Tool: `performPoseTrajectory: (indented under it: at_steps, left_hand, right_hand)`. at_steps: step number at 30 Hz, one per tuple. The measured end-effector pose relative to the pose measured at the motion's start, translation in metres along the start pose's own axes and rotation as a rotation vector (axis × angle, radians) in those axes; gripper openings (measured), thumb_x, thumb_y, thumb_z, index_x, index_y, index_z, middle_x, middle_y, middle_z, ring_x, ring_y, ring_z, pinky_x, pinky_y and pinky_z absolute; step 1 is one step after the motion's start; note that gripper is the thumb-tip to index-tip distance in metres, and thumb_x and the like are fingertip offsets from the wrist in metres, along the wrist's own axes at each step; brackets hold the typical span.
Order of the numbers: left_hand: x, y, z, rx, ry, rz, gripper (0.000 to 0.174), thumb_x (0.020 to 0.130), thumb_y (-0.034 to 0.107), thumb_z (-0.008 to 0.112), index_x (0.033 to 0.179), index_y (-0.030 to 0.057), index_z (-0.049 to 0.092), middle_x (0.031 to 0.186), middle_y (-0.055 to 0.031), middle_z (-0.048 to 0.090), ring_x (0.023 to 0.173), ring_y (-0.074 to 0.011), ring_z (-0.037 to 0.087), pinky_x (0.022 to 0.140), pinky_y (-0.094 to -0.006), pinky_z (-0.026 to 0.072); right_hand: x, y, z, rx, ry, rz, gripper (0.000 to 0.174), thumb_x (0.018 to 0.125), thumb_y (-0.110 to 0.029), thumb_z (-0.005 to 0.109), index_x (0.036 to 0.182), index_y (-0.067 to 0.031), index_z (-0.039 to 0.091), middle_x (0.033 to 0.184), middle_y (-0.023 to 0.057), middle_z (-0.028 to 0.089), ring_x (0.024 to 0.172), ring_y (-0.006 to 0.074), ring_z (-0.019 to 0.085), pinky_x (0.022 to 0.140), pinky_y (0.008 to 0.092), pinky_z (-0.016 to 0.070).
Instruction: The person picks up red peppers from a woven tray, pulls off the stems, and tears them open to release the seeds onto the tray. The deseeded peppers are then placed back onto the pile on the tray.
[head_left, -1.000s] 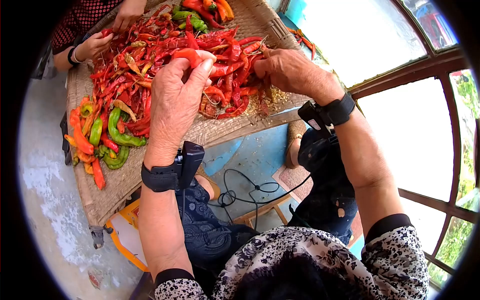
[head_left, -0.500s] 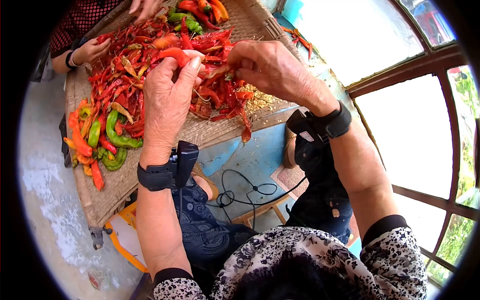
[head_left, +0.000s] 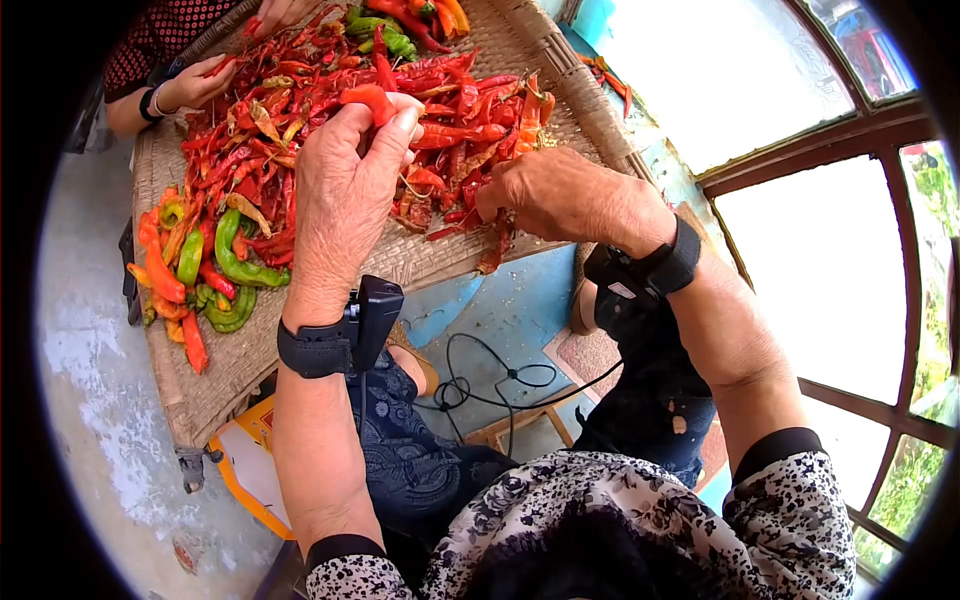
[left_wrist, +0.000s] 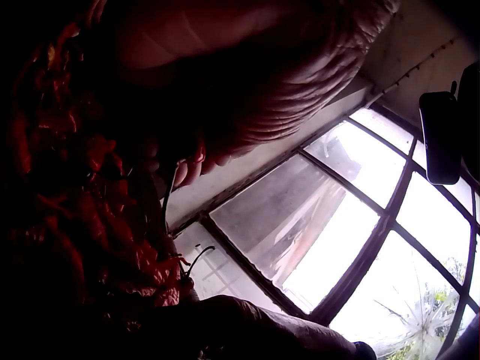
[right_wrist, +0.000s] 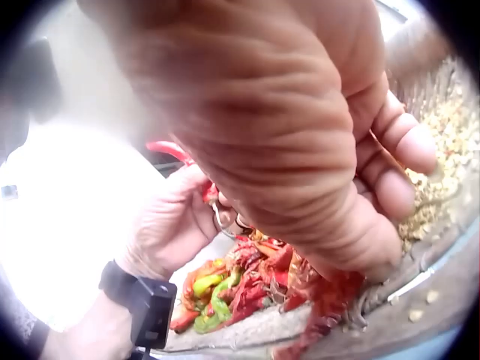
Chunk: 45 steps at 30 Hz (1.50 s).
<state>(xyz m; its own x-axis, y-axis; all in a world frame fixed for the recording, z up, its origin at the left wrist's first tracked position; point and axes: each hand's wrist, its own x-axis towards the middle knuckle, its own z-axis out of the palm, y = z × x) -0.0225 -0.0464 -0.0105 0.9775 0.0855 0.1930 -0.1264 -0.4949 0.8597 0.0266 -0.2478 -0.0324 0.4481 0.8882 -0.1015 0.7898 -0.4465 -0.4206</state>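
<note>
My left hand point(head_left: 345, 190) is raised over the heap of red chili peppers point(head_left: 350, 110), pinching a smooth red chili pepper point(head_left: 372, 100) between thumb and fingers. A thin curved stem point(left_wrist: 171, 191) hangs below the left fingers in the dark left wrist view. My right hand point(head_left: 570, 195) reaches down to the tray's near edge, fingertips right at a shrivelled dried chili point(head_left: 494, 250) hanging over the rim. In the right wrist view, the thumb of the right hand point(right_wrist: 300, 165) points down beside that dried chili point(right_wrist: 330, 304); I cannot tell whether it is pinched.
The woven tray point(head_left: 190, 375) carries green and orange peppers point(head_left: 240, 260) at its left corner and pale seeds point(right_wrist: 442, 150) near the right hand. Another person's hand point(head_left: 195, 85) works at the far left. A window point(head_left: 820, 260) stands to the right.
My right hand first came up beside the left hand over the heap, then moved down and right to the tray's near rim. The left hand keeps its red chili.
</note>
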Motion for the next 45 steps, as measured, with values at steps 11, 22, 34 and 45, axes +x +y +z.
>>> performPoseTrajectory:
  at_steps: [11, 22, 34, 45]
  left_hand:
    - [0.003, -0.003, 0.0, -0.134, 0.146, 0.011, 0.027, 0.094, 0.026, 0.055, 0.106, 0.0041, 0.065, 0.088, -0.0018, 0.064, 0.072, -0.0045, 0.052, 0.067, -0.0193, 0.0458]
    - [0.0, 0.005, 0.0, -0.363, -0.126, -0.298, 0.022, 0.094, 0.024, 0.055, 0.099, 0.0034, 0.061, 0.077, 0.0019, 0.058, 0.061, -0.0023, 0.046, 0.051, -0.0165, 0.0362]
    - [-0.004, 0.0, -0.017, -0.852, 0.168, -0.398, 0.047, 0.089, 0.03, 0.064, 0.125, 0.0043, 0.05, 0.112, -0.0075, 0.055, 0.094, -0.013, 0.054, 0.077, -0.0257, 0.0459]
    - [0.008, -0.006, -0.043, -0.782, 0.514, 0.032, 0.033, 0.091, 0.015, 0.06, 0.119, -0.001, 0.051, 0.099, -0.0074, 0.059, 0.087, -0.0131, 0.058, 0.08, -0.0252, 0.0489]
  right_hand:
    - [0.006, 0.012, -0.023, 0.513, 0.379, 0.1, 0.017, 0.089, -0.02, 0.061, 0.086, -0.0032, 0.061, 0.067, 0.0009, 0.056, 0.06, 0.0075, 0.052, 0.054, 0.025, 0.0429]
    - [0.018, -0.002, -0.024, 0.778, 0.497, 0.061, 0.016, 0.087, -0.014, 0.061, 0.083, 0.0011, 0.06, 0.065, 0.0021, 0.058, 0.06, 0.0087, 0.052, 0.056, 0.0257, 0.0462]
    - [0.025, -0.01, -0.021, 0.808, 0.551, -0.05, 0.014, 0.088, -0.014, 0.062, 0.088, 0.0, 0.059, 0.068, 0.0017, 0.058, 0.063, 0.0084, 0.052, 0.056, 0.0264, 0.0444]
    - [0.011, 0.005, -0.034, 0.332, 0.709, 0.056, 0.014, 0.087, -0.013, 0.061, 0.095, -0.0019, 0.062, 0.068, 0.0114, 0.062, 0.06, 0.0224, 0.06, 0.057, 0.0338, 0.0485]
